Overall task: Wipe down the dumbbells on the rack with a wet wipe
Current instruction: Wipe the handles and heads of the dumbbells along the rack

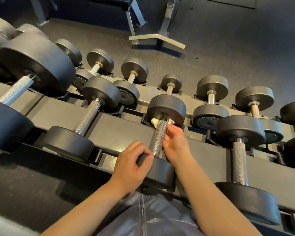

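Head view: on the grey steel two-tier rack (123, 133), the near head of one black round-headed dumbbell with a knurled chrome handle (157, 138) is gripped by the curled fingers of the left hand (129, 166). A crumpled white wet wipe (156, 122) is pinched by the right hand (175, 143) and wrapped under the handle's far end. This dumbbell is judged mid-wipe; whether its neighbours are done cannot be told.

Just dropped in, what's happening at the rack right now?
A person is wiping a dumbbell on the near row of the rack. The left hand grips its near head, steadying it. The right hand holds a white wipe wrapped around the far end of the knurled handle, against the far head. The neighbouring dumbbells sit in their cradles, untouched.
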